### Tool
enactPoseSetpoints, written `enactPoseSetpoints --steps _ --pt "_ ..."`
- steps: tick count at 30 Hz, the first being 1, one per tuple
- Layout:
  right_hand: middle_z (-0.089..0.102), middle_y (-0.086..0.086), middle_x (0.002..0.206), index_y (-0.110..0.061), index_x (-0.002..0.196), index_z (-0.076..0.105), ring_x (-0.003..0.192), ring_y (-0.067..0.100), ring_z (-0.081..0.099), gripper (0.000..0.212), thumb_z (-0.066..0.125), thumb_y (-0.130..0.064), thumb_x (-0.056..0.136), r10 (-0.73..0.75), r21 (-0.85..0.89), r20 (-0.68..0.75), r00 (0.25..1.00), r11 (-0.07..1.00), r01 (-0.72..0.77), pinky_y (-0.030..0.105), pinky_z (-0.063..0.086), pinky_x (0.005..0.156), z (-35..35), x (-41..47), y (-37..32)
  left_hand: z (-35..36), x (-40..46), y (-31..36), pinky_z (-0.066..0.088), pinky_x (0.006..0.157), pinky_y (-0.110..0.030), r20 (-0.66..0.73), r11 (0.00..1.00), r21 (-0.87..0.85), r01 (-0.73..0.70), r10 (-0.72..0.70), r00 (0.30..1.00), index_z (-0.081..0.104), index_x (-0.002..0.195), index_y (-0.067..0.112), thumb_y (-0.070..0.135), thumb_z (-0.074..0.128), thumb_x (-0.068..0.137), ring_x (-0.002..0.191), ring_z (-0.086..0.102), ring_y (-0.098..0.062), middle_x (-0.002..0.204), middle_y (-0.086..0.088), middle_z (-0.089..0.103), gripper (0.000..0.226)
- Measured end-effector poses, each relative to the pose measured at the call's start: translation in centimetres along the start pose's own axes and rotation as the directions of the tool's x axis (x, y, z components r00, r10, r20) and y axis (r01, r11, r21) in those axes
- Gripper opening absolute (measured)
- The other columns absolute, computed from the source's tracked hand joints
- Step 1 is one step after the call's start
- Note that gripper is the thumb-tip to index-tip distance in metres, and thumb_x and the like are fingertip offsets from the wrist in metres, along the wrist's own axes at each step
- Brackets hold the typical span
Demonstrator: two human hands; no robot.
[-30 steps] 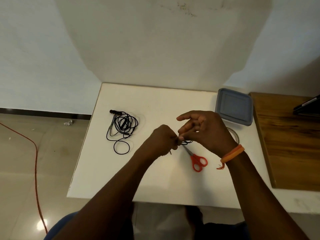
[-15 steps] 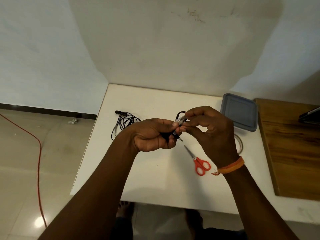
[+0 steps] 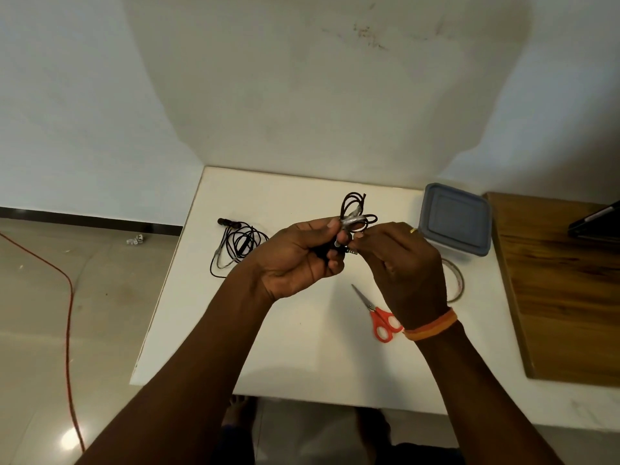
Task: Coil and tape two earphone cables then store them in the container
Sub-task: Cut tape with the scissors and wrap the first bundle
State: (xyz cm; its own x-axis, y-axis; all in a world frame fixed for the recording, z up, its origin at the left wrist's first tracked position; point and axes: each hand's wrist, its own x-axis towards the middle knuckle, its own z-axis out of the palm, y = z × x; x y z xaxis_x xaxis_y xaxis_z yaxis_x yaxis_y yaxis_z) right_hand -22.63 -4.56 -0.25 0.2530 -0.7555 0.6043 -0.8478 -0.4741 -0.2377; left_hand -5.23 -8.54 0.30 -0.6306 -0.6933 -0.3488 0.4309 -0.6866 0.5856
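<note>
Nearest on the counter (image 3: 302, 357) lay the red-handled scissors (image 3: 380, 318), just in front of the right wrist, with the tape roll (image 3: 458, 280) half hidden behind that hand. Above the counter's middle, the left hand (image 3: 298, 260) gripped the first coiled earphone cable (image 3: 355, 213) with fingers curled round the bundle, loops standing up past the thumb. The right hand (image 3: 406, 263) pinched at the coil's waist, where a shiny strip of tape (image 3: 350, 220) already seemed to wrap it; the plug poked out between the two hands.

The step in hand looked like finishing the taping of this first coil. Next, by my reading, the tape end needed pressing flat so the loops would not spring apart.

Farther left, the second earphone cable (image 3: 240, 245) lay loose and untaped on the counter, well apart from the hands. At the far right corner sat the grey container (image 3: 456, 218), its lid on, so it would need opening before storing.
</note>
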Motion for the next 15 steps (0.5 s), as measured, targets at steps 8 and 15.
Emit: enactPoseSetpoints --steps 8,15 --pt "0.074 0.009 0.098 -0.002 0.097 0.075 0.092 0.021 0.072 0.02 0.074 -0.007 0.077 0.051 0.149 -0.061 0.997 0.988 -0.042 0.028 0.055 0.083 0.1 -0.1 -0.6 0.1 0.0 0.3 0.038 0.054 -0.022 -0.02 0.994 0.102 -0.027 0.029 0.999 0.073 0.084 0.014 0.019 0.05 0.092 0.055 0.038 -0.008 0.071 0.002 0.053 0.025" --pt "0.072 -0.023 0.082 -0.024 0.093 0.073 0.085 0.003 0.071 0.018 0.073 -0.01 0.082 0.56 0.707 0.172 0.811 0.504 -0.497 0.018 0.055 0.078 -0.8 1.6 -2.5 0.3 -0.1 0.3 0.038 0.054 -0.022 -0.009 0.996 0.08 -0.035 0.035 0.999 0.065 0.112 0.016 0.017 0.05 0.093 0.057 0.035 -0.01 0.071 0.002 0.049 0.024"
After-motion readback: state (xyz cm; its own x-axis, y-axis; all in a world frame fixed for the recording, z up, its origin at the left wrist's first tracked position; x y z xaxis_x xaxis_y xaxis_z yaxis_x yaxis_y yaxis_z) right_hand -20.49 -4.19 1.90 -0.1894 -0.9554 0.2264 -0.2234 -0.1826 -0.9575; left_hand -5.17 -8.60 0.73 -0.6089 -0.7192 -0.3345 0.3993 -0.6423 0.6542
